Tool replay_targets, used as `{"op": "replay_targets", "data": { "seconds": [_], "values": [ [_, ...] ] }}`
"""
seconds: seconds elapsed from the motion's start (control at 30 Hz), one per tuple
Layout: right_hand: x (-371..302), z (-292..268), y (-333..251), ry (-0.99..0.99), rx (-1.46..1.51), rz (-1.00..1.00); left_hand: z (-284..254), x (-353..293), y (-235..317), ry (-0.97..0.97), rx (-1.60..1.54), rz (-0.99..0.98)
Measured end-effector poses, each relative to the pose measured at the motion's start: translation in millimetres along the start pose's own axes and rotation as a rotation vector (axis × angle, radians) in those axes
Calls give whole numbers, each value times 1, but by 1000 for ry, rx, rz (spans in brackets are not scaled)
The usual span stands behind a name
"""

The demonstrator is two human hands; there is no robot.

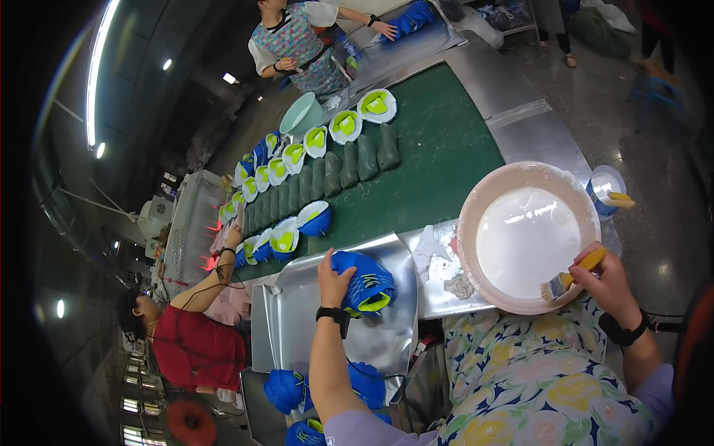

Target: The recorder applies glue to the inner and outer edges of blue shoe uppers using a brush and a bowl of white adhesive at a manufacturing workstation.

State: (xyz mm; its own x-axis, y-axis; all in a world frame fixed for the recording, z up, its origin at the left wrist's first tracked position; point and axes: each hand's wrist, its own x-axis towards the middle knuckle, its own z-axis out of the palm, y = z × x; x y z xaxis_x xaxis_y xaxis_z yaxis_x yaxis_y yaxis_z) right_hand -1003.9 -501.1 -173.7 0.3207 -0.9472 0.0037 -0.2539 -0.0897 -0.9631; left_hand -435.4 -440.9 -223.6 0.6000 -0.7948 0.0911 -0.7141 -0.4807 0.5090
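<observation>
My left hand (pixel 332 281) grips the left side of a blue shoe upper (pixel 364 276) with a lime-green lining, above a shiny metal tray (pixel 390 338). In my right hand (pixel 608 284) is a paintbrush (pixel 593 259) with a yellow handle. Its pale bristles touch or hang just over the near right inside of a pinkish basin (pixel 473 204). White liquid (pixel 528 238) fills much of that basin. More blue uppers (pixel 285 390) lie below the tray, partly hidden by my left forearm.
A green conveyor belt (pixel 454 134) carries rows of dark shoe moulds (pixel 349 167) and white-edged uppers (pixel 375 106). A person in red (pixel 197 346) reaches over it from the left. Another person (pixel 297 44) stands beyond. Right of the basin stands a small bucket (pixel 604 186) with a yellow-handled brush.
</observation>
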Motion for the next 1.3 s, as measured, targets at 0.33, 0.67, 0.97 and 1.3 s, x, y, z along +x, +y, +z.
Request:
{"op": "replay_targets", "data": {
  "seconds": [0.33, 0.67, 0.97, 1.3],
  "values": [
    [33, -1, -7, -29, -219, -61, 24, -69, -34, -435, 409, 348],
    [116, 76, 0, -383, -335, -176, 15, -75, -39, -254, 449, 495],
    [103, 56, -2, -367, -457, -359, -66, -54, 11, 103, -869, 151],
    [98, 24, 8, -520, -487, -365, 10, -46, 79, -482, -1230, -62]
  ]
}}
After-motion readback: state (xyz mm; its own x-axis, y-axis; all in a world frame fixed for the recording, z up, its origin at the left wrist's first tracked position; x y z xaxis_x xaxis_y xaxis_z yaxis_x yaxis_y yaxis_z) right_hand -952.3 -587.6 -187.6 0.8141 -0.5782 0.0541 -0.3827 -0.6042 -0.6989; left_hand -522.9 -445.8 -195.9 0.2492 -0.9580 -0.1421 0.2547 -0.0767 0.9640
